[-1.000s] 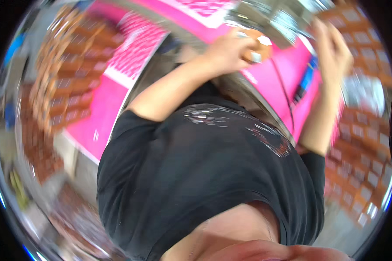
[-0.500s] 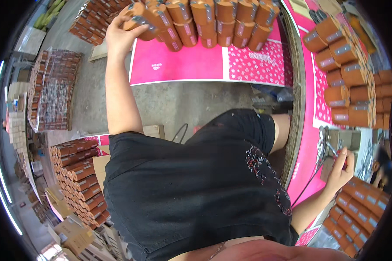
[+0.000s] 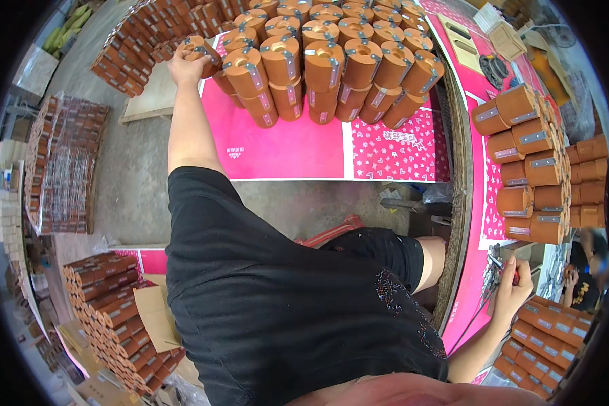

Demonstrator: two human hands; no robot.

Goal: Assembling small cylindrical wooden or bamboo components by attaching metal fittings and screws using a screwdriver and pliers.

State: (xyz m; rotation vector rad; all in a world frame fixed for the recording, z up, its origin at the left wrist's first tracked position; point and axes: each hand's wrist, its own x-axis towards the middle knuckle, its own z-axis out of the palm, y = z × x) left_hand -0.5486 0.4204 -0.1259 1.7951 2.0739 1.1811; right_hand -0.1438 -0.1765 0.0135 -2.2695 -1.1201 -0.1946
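Note:
My left hand [image 3: 188, 68] reaches far out and is closed around a brown cylinder [image 3: 201, 51] with metal strips, at the left end of a block of similar brown cylinders [image 3: 321, 64]. These stand upright, stacked in two layers, with round holes in their tops and metal strips on their sides. On the right, my right hand [image 3: 513, 289] is closed on a tool with a red handle [image 3: 516, 278]; the fingers hide most of it. A dark cord [image 3: 468, 325] runs beside that hand, and loose metal strips [image 3: 492, 267] lie just beyond it.
A pink table [image 3: 284, 152] carries the block. Along the right bench [image 3: 477, 223] stand more stacked cylinders [image 3: 521, 169], with a black cable coil [image 3: 494, 70] farther off. Wrapped pallets [image 3: 68, 166] and piled cylinders [image 3: 115, 304] stand at the left. Another person [image 3: 584, 271] sits at far right.
The view has shifted, showing more of the far rows. My left hand, holding the cylinder, has moved farther out relative to the front row. My right hand keeps its grip on the tool.

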